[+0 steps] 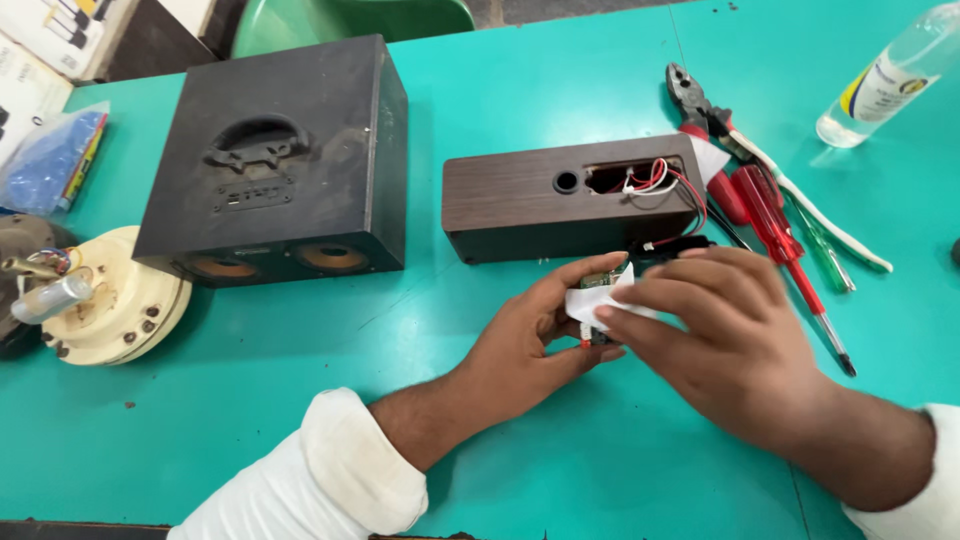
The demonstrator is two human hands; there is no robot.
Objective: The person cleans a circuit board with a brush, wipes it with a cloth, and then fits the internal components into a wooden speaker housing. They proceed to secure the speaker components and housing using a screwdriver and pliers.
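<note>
In the middle of the picture, two bare hands meet over a bright green table top (520,110). The left hand (525,330) is closed around a small green circuit board (600,280). The right hand (715,320) pinches a little white tissue piece (590,303) against that board, fingers pressed together on it.

Thin red and white wires (665,180) run from the board up into the open slot of a long brown wooden speaker box (520,200), just above the hands.

The board looks light and stiff, but easy to break. Its edges seem the best place to hold it. The wires look thin, so a hard pull could snap them. The tissue is soft and floppy.

At upper left sits a big black speaker box (280,160). At right lie red-handled pliers (705,130) and a red screwdriver (785,245).
</note>
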